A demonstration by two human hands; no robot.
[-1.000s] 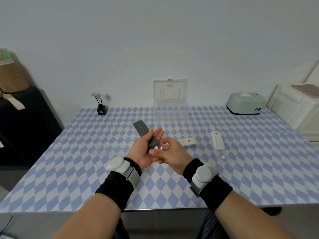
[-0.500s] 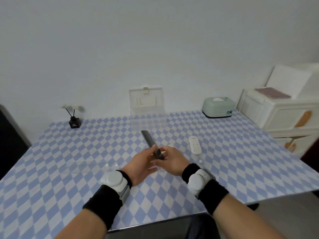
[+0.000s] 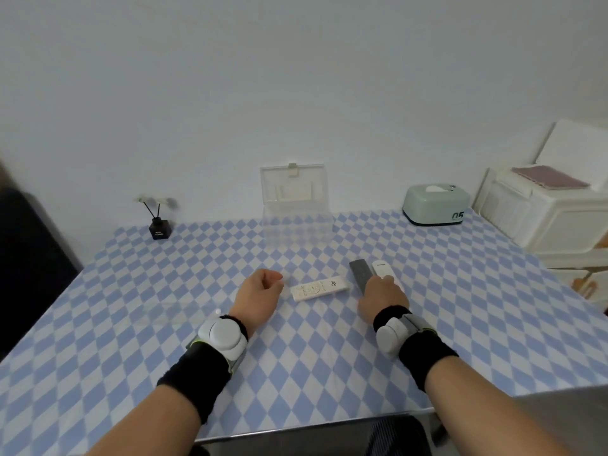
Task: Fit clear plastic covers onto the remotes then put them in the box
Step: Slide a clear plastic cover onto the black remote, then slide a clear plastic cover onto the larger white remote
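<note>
A dark remote (image 3: 359,273) lies on the checkered table, close beside a white remote (image 3: 381,268). My right hand (image 3: 381,297) covers the near end of the dark remote and grips it; its fingers also hide the white remote's near end. I cannot tell whether the dark remote wears a cover. A second white remote (image 3: 319,288) lies crosswise between my hands. My left hand (image 3: 261,296) hovers left of it, fingers curled with nothing in them. The clear box (image 3: 297,233) stands at the back with its lid (image 3: 293,184) up. A faint clear cover (image 3: 171,312) lies left of my left wrist.
A black reed diffuser (image 3: 159,227) stands at the back left and a green tissue box (image 3: 436,204) at the back right. White storage drawers (image 3: 543,218) stand off the table's right side. The table's front edge (image 3: 296,429) runs just below my forearms.
The dark remote was held between both hands in front of me. My left hand has let go, and my right hand has moved it right, down beside the white remote.
</note>
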